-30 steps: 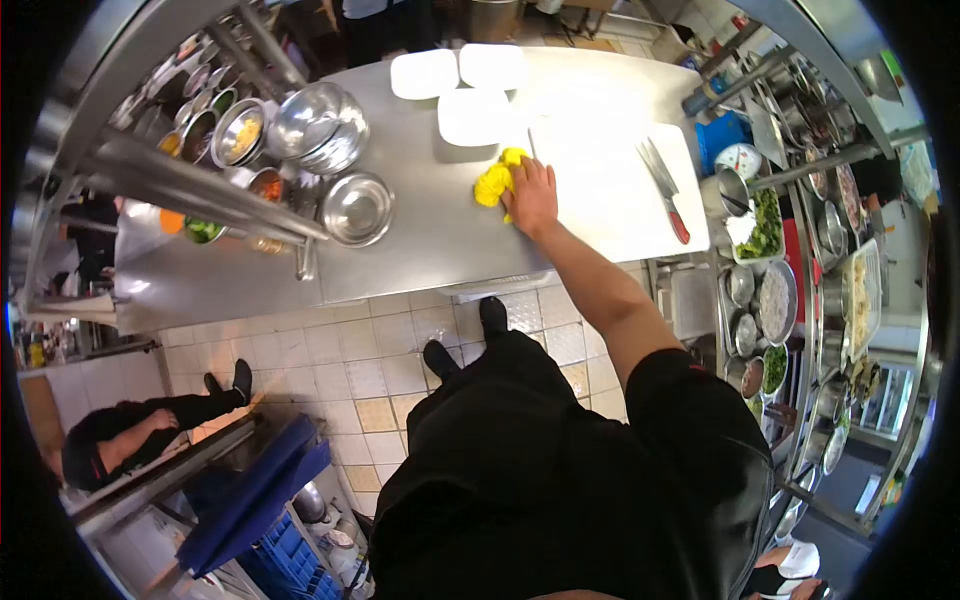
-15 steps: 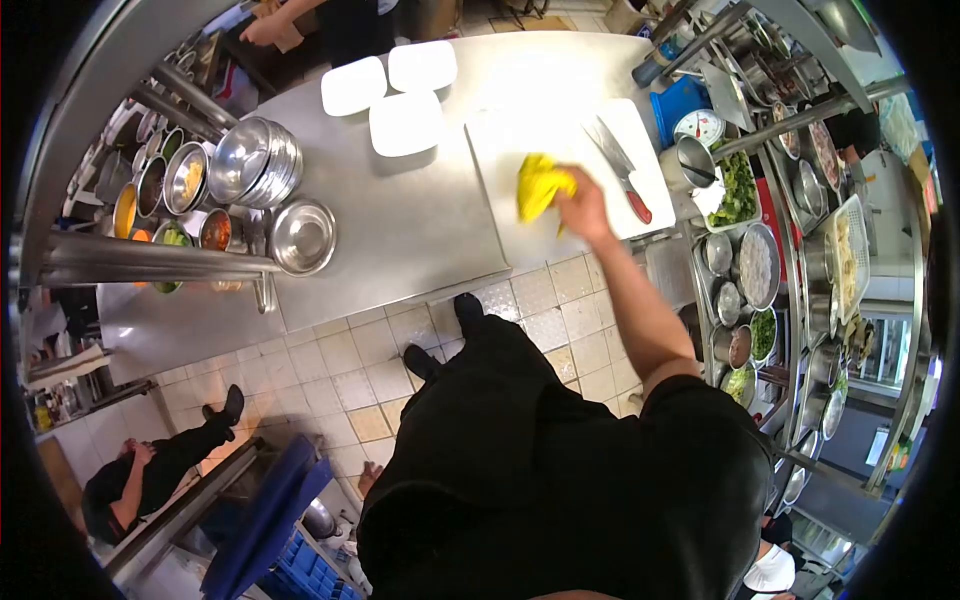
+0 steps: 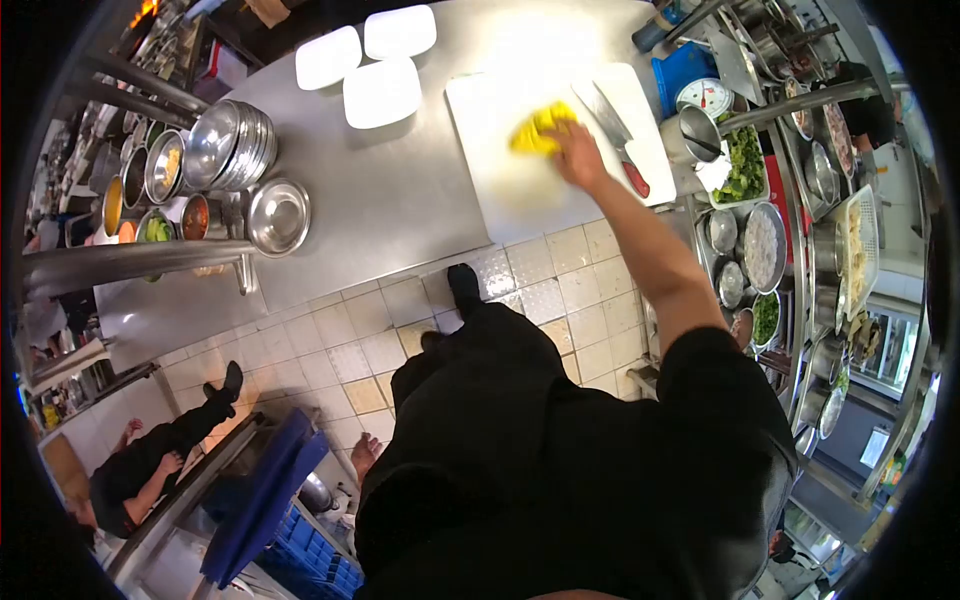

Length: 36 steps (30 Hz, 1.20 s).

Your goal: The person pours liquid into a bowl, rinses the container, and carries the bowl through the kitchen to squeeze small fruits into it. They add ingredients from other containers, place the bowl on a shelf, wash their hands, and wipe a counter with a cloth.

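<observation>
My right hand [image 3: 577, 155] presses a crumpled yellow cloth [image 3: 540, 131] against the white cutting board [image 3: 485, 190]. Just right of the hand, a large knife [image 3: 606, 117] with a red handle lies on the same board. My left hand [image 3: 367, 456] hangs low beside my body over the floor, its fingers loosely apart and holding nothing. Three white square dishes [image 3: 382, 93] stand on the steel counter left of the board.
Stacked steel bowls [image 3: 230, 145] and a shallow bowl [image 3: 279, 217] are on the counter's left. A scale [image 3: 705, 96], a steel pot [image 3: 692, 135] and a container of greens [image 3: 742, 165] border the board's right. Another person [image 3: 150, 475] is at lower left.
The yellow cloth, raised and bunched before, is now flatter on the board under my right hand. The counter and its dishes appear shifted up and left as the view moved.
</observation>
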Available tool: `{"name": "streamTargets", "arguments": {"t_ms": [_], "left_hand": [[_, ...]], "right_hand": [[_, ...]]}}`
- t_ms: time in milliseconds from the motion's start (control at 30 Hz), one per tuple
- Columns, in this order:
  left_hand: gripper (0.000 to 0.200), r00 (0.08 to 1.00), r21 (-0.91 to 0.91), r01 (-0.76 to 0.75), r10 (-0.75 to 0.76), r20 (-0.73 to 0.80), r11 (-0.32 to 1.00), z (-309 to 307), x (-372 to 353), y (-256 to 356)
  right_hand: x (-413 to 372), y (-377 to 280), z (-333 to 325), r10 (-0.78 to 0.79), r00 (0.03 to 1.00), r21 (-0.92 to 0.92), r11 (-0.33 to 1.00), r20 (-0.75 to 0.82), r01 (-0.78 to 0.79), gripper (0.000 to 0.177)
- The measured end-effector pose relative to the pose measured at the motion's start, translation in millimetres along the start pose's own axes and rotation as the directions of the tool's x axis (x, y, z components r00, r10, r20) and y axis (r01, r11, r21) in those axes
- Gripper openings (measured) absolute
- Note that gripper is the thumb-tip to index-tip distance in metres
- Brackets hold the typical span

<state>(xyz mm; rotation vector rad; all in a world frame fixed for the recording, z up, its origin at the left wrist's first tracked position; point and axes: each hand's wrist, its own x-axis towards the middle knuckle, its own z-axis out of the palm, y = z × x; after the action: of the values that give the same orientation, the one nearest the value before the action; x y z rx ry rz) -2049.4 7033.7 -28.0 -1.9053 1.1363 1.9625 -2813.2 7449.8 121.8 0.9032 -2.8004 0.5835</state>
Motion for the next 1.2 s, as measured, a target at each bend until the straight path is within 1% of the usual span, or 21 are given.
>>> {"name": "streamTargets", "arguments": {"t_ms": [33,67,133,200,267,300,367,433,467,500,567,600,633,733,767,867,967,1033,1100,1167,1200], "left_hand": [[0.056,0.999,0.109,0.053,-0.053,0.002,0.993,-0.4,2.8,-12.4],[0.055,0.997,0.152,0.074,-0.074,-0.001,0.986,5.5,2.1,-21.6],[0.053,0.995,0.186,0.098,-0.102,0.012,0.978,16.6,0.4,-38.9],[0.051,0.991,0.216,0.115,-0.126,0.037,0.970,23.3,3.0,-55.5],[0.049,0.988,0.219,0.125,-0.142,0.066,0.968,29.2,8.9,-68.9],[0.047,0.986,0.214,0.128,-0.148,0.079,0.968,31.7,11.7,-74.1],[0.045,0.981,0.200,0.138,-0.161,0.105,0.970,31.6,20.0,-83.2],[0.043,0.973,0.161,0.154,-0.178,0.147,0.975,30.0,28.0,-90.5],[0.042,0.966,0.122,0.171,-0.191,0.173,0.978,31.4,27.5,-89.6],[0.041,0.949,0.050,0.207,-0.212,0.232,0.977,34.0,27.1,-86.8],[0.053,0.982,0.114,0.184,-0.176,-0.073,0.976,53.1,-11.7,-50.5],[0.058,0.991,0.092,0.131,-0.126,-0.055,0.987,57.8,-19.9,-34.3],[0.063,0.996,0.068,0.078,-0.075,-0.037,0.995,63.1,-29.2,-17.6],[0.066,0.983,0.035,-0.140,0.143,-0.115,0.990,77.5,-64.1,13.0],[0.070,0.963,0.014,-0.238,0.238,-0.129,0.971,79.5,-74.4,13.4],[0.084,0.951,-0.009,-0.259,0.253,-0.179,0.966,98.7,-89.0,-0.2],[0.079,0.966,-0.098,-0.233,0.219,-0.138,0.968,113.9,-79.1,-54.9],[0.065,0.987,-0.097,-0.121,0.110,-0.113,0.988,128.7,-82.7,-99.9],[0.051,0.992,-0.035,-0.022,0.017,-0.129,0.999,123.5,-110.1,-143.1],[0.038,0.985,0.113,0.025,-0.005,-0.173,0.993,91.8,-155.5,-182.3],[0.031,0.981,0.258,0.017,0.033,-0.189,0.966,71.8,-182.1,-194.7]], "right_hand": [[-34.9,-1.1,-11.1,-0.086,0.996,-0.014,0.996,0.020,0.086,0.045],[-69.7,-9.6,-29.4,-0.015,0.984,0.013,1.000,0.176,0.013,0.045],[-142.8,-9.3,-55.3,-0.054,0.966,0.057,0.998,0.254,0.041,0.042],[-206.4,2.1,-82.3,0.062,0.847,0.143,0.977,0.528,-0.160,0.038],[-261.3,-10.3,-114.6,0.334,0.841,0.023,0.925,0.425,-0.379,0.034],[-270.5,-2.9,-127.3,0.329,0.850,0.011,0.931,0.412,-0.365,0.034],[-285.4,-0.8,-141.2,0.490,0.794,0.212,0.786,0.360,-0.581,0.035],[-275.1,9.4,-151.1,0.536,0.786,0.326,0.717,0.307,-0.616,0.037],[-258.5,12.9,-165.6,0.578,0.772,0.437,0.642,0.264,-0.630,0.038],[-232.9,3.6,-177.4,0.494,0.868,0.370,0.798,0.051,-0.476,0.039],[-187.6,27.6,-180.1,0.528,0.849,0.469,0.754,-0.016,-0.460,0.040],[-158.0,27.9,-181.3,0.503,0.861,0.590,0.719,-0.075,-0.368,0.041],[-128.8,34.0,-183.5,0.447,0.877,0.472,0.820,-0.176,-0.323,0.040],[-42.2,84.5,-159.5,0.412,0.855,0.466,0.852,-0.315,-0.239,0.036],[-15.2,104.8,-147.5,0.354,0.852,0.280,0.925,-0.385,-0.258,0.036],[50.9,155.0,-100.8,0.375,0.866,0.245,0.920,-0.332,-0.305,0.038],[70.9,193.2,-55.8,0.275,0.954,0.228,0.943,-0.118,-0.243,0.041],[59.4,182.7,-40.0,0.084,0.983,-0.251,0.960,-0.164,-0.124,0.044],[53.2,175.4,-54.6,0.101,0.991,-0.257,0.959,-0.084,-0.119,0.041],[48.7,159.1,-79.9,0.304,0.926,-0.297,0.926,0.226,-0.232,0.037],[41.3,160.3,-87.8,0.281,0.903,-0.372,0.916,0.324,-0.151,0.036]]}}
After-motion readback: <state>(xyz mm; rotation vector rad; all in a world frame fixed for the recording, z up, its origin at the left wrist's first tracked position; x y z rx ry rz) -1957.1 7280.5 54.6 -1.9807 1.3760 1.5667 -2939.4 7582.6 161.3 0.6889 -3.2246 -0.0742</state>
